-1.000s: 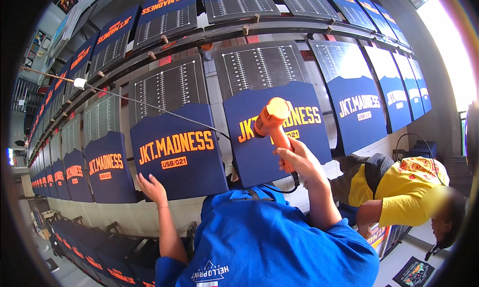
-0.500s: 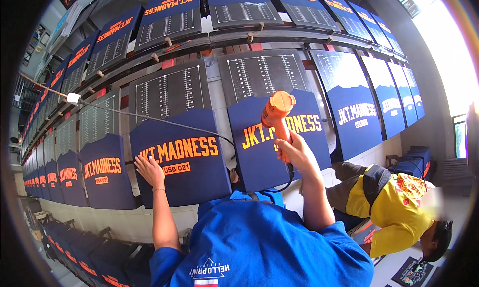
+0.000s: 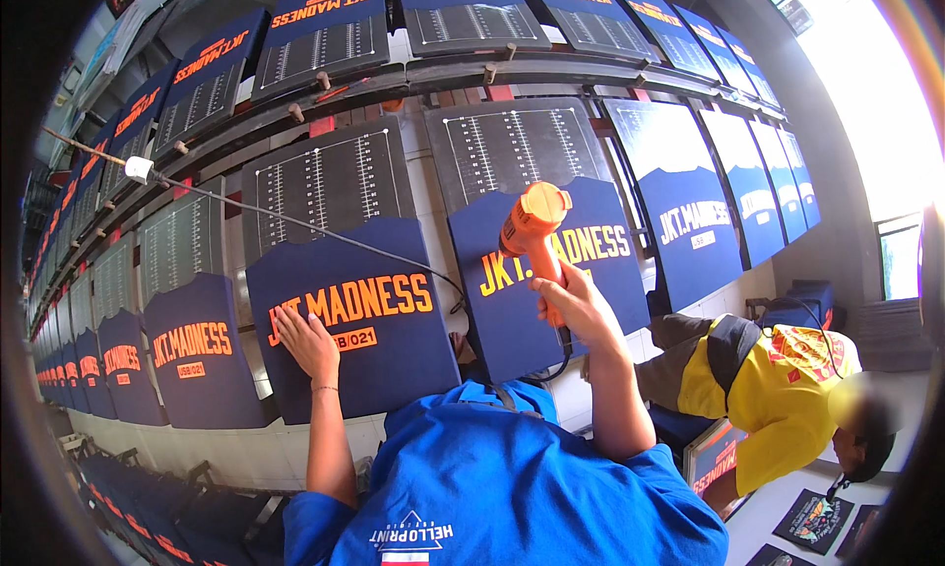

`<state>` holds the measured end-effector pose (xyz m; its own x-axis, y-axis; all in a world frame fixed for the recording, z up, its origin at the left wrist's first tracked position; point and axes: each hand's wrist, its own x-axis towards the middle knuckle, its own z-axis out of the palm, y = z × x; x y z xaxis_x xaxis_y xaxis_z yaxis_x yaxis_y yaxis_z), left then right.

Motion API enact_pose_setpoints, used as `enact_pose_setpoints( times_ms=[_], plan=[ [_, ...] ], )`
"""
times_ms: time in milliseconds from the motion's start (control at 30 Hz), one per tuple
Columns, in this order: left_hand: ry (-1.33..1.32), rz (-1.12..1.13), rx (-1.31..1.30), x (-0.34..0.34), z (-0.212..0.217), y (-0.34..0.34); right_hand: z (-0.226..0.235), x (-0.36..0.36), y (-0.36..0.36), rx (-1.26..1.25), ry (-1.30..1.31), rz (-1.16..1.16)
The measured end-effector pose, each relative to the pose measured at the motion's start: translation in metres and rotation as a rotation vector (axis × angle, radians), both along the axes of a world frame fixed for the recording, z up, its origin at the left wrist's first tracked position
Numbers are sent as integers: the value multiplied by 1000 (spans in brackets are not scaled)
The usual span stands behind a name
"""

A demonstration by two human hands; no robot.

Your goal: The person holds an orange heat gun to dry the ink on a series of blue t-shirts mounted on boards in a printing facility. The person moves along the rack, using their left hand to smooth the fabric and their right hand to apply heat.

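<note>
My right hand (image 3: 579,308) is closed round the handle of an orange heat gun (image 3: 536,221), held up over a navy printed shirt (image 3: 600,305) on a dark board (image 3: 512,143). The heat gun hides part of that shirt's orange lettering. My left hand (image 3: 307,345) lies flat, fingers stretched out, on the neighbouring navy shirt (image 3: 394,369). It covers the left end of the orange print there. A black cord (image 3: 566,345) runs down from the heat gun's handle.
More boards with navy shirts (image 3: 192,369) stand in rows to the left, right and across a dark rail (image 3: 325,84). A cable with a white connector (image 3: 138,169) hangs across the boards. A person in a yellow shirt (image 3: 787,369) bends over at the right.
My left hand has moved right, from the shirt's left edge onto its print. The heat gun has shifted slightly left. The person in yellow has moved a little.
</note>
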<state>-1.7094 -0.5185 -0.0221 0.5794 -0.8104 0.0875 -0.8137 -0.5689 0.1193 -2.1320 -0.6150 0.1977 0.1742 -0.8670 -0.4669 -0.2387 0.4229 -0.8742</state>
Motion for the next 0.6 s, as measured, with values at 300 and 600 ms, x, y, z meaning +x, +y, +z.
enact_pose_setpoints(
  times_ms=[300,600],
  plan=[
    [36,-277,28,-51,10,3,-2,14,4,29,-10,30],
    [11,-308,-5,-1,7,0,8,9,22,76,7,46]
  ],
)
